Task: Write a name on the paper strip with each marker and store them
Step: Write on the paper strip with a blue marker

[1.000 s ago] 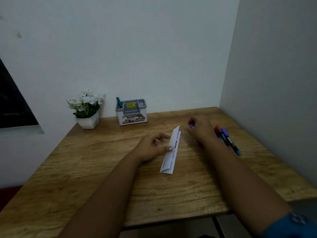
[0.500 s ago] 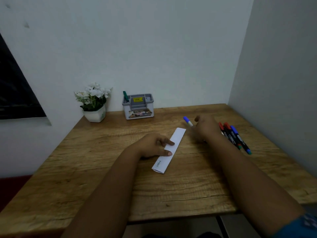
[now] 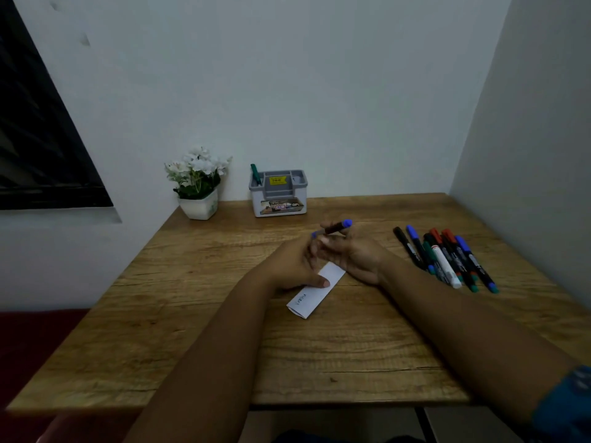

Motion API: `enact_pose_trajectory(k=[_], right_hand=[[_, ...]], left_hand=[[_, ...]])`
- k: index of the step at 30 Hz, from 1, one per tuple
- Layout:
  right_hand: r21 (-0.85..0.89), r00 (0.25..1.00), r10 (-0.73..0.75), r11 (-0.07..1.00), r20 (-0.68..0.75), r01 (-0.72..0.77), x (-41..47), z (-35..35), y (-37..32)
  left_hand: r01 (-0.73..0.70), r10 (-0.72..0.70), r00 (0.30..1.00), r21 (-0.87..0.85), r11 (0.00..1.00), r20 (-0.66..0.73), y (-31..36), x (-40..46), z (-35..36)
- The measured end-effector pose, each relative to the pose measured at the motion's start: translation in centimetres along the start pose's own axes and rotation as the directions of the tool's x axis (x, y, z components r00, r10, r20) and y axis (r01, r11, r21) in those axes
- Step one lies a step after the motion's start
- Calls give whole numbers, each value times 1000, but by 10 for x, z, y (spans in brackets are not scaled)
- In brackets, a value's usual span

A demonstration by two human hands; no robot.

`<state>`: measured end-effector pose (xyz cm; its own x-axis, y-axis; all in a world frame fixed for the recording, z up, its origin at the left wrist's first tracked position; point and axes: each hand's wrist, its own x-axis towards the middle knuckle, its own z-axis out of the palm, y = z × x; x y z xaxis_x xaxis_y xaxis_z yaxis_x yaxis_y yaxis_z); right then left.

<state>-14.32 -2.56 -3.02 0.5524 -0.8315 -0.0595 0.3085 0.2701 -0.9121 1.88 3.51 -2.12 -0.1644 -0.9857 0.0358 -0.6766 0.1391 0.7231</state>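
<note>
A white paper strip (image 3: 315, 297) lies slanted on the wooden desk (image 3: 198, 330), with small writing near its close end. My left hand (image 3: 292, 266) rests on the strip, its thumb pressing the paper and its fingers reaching up toward my right hand. Just behind the strip, my right hand (image 3: 355, 254) holds a dark marker with blue ends (image 3: 334, 227) in its fingertips, lifted off the desk. Several more markers (image 3: 447, 260) with black, blue, red and green caps lie side by side to the right. One green marker (image 3: 255, 174) stands in the grey organizer (image 3: 278, 195) at the back.
A white pot of white flowers (image 3: 199, 187) stands at the back left of the desk, beside the organizer. Walls close off the desk at the back and on the right. A dark window (image 3: 38, 139) is at the left.
My right hand has lifted the blue marker and brought it in over the strip's far end. My left hand's fingers have moved up toward it, and only the thumb still presses the paper.
</note>
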Motion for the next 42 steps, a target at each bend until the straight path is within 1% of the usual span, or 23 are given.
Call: enact_pose_trajectory(k=[2,3,4,5,7,8,9,11,13,16,25,27,28,29,30,31,32,33,34,36,38,40,42], right_hand=[[36,998,37,999,-43,-35,1,1,-1],[48,997,49,998,-67,-46,2,2,-1],[48,996,50,998,-74,-46,2,1,-1],[33,996,43,999,-74,-40,3,-1,-1],[6,998,18,1000,-53,-18,3,-2,1],[-3,999,9,1000,-40,-9,3,-1,2],[-27,1000,-5,1000,-31,4,2,-1,3],[-97,999,-41,995,-10,40,2,-1,5],[-124,998,-62,990,-5,61,1,0,7],[-113,998,-29,993,-52,23,0,3,7],[-70,990,-22,997,-138,13,4,4,8],[-60,989,-25,998,-145,16,3,4,8],[-44,988,-29,999,-152,22,2,4,7],[-3,987,-33,999,-158,32,1,4,6],[61,985,-26,997,-172,37,0,3,4],[140,982,-6,990,-190,33,-1,2,2],[204,980,17,979,-199,25,-2,1,1],[233,979,27,972,-200,21,-3,-1,-1],[226,981,24,974,-194,21,-4,-2,-2],[149,986,-1,988,-168,26,-6,-1,-1],[3,989,-46,999,-140,46,-8,3,-1],[-178,992,-81,982,-96,63,-10,7,-1],[-291,995,-88,954,-45,71,-16,7,-3]], left_hand=[[-23,31,973,39,999,-227,0,3,-1],[-40,63,953,82,996,-297,-1,5,-1],[-53,91,948,132,990,-306,-2,8,-1],[-65,107,958,162,985,-266,-4,10,1],[-81,100,986,145,986,-131,-7,16,5],[-86,99,991,130,988,-90,-7,17,8],[-94,104,991,123,988,-82,-7,18,10],[-100,111,988,101,990,-108,-8,19,12],[-100,108,986,69,993,-124,-8,18,9],[-63,74,992,110,992,-101,-8,18,7],[-41,76,985,215,976,-157,-2,16,9],[-27,60,984,194,981,-168,0,13,8],[-6,31,985,147,989,-171,1,10,6],[25,-12,987,81,996,-159,2,6,3],[51,-49,991,19,999,-122,2,2,-2],[55,-56,996,-12,998,-65,0,-2,-9],[39,-39,999,-9,999,7,-2,-7,-18],[18,-17,996,-3,1000,89,-5,-10,-26],[5,-5,985,-1,1000,171,-7,-13,-33],[6,-14,959,31,999,284,-11,-14,-39],[-34,-3,939,102,994,343,-11,-10,-37],[-55,-5,928,151,987,372,-11,-7,-34],[-49,-15,927,163,985,374,-12,-6,-35]])
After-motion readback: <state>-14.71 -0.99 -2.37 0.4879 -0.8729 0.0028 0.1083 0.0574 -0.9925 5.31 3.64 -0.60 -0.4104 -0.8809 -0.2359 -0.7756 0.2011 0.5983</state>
